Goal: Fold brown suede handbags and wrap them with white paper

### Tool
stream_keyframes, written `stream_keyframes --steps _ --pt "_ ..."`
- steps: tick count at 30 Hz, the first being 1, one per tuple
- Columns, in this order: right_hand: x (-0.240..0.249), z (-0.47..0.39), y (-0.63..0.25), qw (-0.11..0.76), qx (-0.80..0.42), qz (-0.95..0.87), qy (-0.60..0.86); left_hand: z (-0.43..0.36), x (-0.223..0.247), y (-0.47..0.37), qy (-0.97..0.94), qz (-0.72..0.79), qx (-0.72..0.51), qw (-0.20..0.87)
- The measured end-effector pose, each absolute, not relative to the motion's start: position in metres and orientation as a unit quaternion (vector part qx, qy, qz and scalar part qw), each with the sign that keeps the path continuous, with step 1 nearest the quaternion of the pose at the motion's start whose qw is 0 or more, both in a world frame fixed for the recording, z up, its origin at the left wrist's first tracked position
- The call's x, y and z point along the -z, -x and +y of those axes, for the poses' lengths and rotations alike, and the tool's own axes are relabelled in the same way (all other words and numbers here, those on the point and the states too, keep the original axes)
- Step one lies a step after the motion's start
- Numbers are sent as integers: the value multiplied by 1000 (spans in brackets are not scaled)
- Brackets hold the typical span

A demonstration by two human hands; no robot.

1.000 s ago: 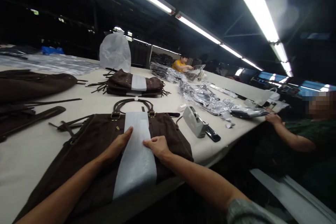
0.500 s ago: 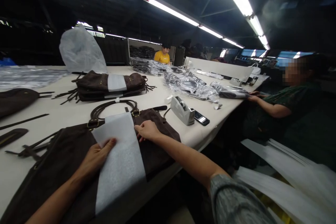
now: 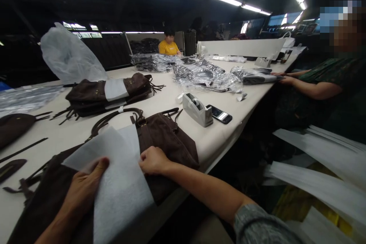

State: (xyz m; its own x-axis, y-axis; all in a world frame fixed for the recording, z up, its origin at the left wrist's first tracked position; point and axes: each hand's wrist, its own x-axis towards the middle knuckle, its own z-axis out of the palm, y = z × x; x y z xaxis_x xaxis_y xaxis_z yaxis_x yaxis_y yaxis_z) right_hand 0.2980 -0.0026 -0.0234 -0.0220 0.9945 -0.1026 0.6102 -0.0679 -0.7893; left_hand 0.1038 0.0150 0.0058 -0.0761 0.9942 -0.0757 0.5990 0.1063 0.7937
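A dark brown handbag [image 3: 171, 137] lies on the table in front of me, its handles [image 3: 105, 121] pointing away. Across its middle runs a white wrapping sheet [image 3: 122, 187], with one loose end folded over at the upper left. My left hand [image 3: 82, 187] grips that folded end, thumb on top and fingers hidden beneath. At the sheet's right edge, my right hand [image 3: 154, 161] is closed with curled fingers, pinching the edge against the bag. Beyond the bag stands a grey tape dispenser [image 3: 197, 110], with a phone [image 3: 219, 114] beside it.
Another brown bag [image 3: 137, 84] with a white band sits farther back, near a clear plastic bag [image 3: 71, 55]. Plastic-wrapped items [image 3: 200, 72] cover the far table. A co-worker [image 3: 320, 80] handles one at right; another person [image 3: 168, 47] is behind. White sheets [image 3: 314, 183] stand at lower right.
The view has shifted. My left hand has drawn the sheet's loose end leftward, folding it farther over. My right hand has slid down the sheet's right edge, toward me.
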Motion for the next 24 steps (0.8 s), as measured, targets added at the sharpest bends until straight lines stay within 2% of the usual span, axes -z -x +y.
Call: stream_keyframes --steps 3,11,18,24 --pt "29 -11 -300 299 -370 -606 638 20 -11 -117 -546 683 -316 368" --pt "28 -21 -305 298 -407 -596 625 54 19 -121 -572 683 -299 341" --pt "27 -25 -308 297 -407 -621 600 68 37 -119 -619 694 -283 234" --pt "32 -24 -308 317 -488 -597 553 72 42 -126 -607 695 -310 228"
